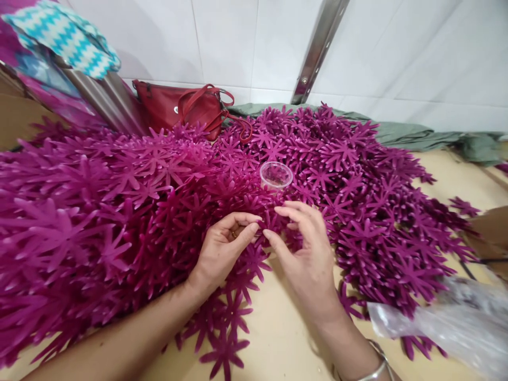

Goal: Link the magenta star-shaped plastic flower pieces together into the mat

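Note:
My left hand (224, 246) is closed in a pinch, thumb against forefinger, on the edge of a magenta flower cutout (272, 218) with finger-like petals. Most of that piece is hidden behind my fingers. Close by on the right, my right hand (307, 254) has its thumb and fingers apart, with nothing visible between them. Just beyond both hands, a small clear round plastic tub (277, 175) stands among the cutouts. A large heap of magenta cutouts (130, 211) spreads on the left, and a darker purple heap (381, 233) lies on the right.
Against the white tiled wall (226, 42) rests a red handbag (166, 106). Metal posts (105, 100) under a blue-white cloth (65, 37) stand at the left. Clear plastic wrap (456, 317) lies front right on the tan table (273, 328). Green cloth (408, 135) runs along the back.

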`<state>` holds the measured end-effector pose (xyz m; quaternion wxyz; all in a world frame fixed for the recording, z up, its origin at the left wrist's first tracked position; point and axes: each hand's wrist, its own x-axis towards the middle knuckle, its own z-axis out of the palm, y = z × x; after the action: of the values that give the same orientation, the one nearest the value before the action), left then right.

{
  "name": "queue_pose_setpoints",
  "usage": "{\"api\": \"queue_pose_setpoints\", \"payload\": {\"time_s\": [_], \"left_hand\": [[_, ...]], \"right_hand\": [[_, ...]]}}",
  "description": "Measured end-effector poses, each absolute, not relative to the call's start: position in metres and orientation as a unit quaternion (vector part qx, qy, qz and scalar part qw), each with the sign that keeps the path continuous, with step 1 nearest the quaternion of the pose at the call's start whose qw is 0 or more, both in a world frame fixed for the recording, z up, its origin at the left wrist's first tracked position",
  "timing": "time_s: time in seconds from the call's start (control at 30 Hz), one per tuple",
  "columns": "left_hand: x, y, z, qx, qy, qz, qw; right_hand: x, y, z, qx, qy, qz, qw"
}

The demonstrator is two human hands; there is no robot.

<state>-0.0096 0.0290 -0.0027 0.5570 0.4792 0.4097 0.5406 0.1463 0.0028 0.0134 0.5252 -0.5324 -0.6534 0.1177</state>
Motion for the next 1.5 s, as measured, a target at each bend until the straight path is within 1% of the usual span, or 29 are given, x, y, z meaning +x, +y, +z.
{"api": "queue_pose_setpoints", "payload": {"time_s": [0.07,0.17,0.27,0.43,0.57,0.87,0.97,1.07,1.2,1.4,1.5], "left_hand": [[-0.009,0.029,-0.003,0.474,0.415,0.539,0.559],[-0.008,0.027,-0.002,0.463,0.414,0.543,0.566],[-0.007,0.025,-0.001,0.471,0.416,0.543,0.558],[-0.007,0.025,-0.001,0.505,0.428,0.538,0.522],[-0.006,0.025,-0.002,0.515,0.430,0.540,0.508],[-0.004,0.025,0.001,0.513,0.428,0.544,0.507],[-0.004,0.024,0.001,0.501,0.418,0.546,0.525],[-0.004,0.024,-0.001,0.486,0.411,0.546,0.545],[-0.005,0.025,-0.003,0.491,0.415,0.547,0.536],[-0.007,0.025,-0.003,0.506,0.429,0.540,0.518],[-0.008,0.024,-0.003,0.525,0.418,0.542,0.506]], "right_hand": [[0.145,0.002,0.015,-0.531,-0.680,0.049,0.504],[0.145,0.001,0.016,-0.512,-0.714,0.034,0.476],[0.146,0.001,0.015,-0.502,-0.718,0.066,0.477],[0.146,0.001,0.014,-0.528,-0.677,0.165,0.485],[0.145,0.001,0.016,-0.532,-0.668,0.192,0.484],[0.143,0.003,0.017,-0.508,-0.632,0.269,0.520],[0.145,0.004,0.017,-0.502,-0.620,0.302,0.522],[0.146,0.004,0.017,-0.501,-0.616,0.309,0.524],[0.146,0.004,0.016,-0.501,-0.613,0.310,0.527],[0.153,0.006,0.020,-0.502,-0.635,0.312,0.498],[0.156,0.005,0.021,-0.501,-0.664,0.280,0.479]]}}
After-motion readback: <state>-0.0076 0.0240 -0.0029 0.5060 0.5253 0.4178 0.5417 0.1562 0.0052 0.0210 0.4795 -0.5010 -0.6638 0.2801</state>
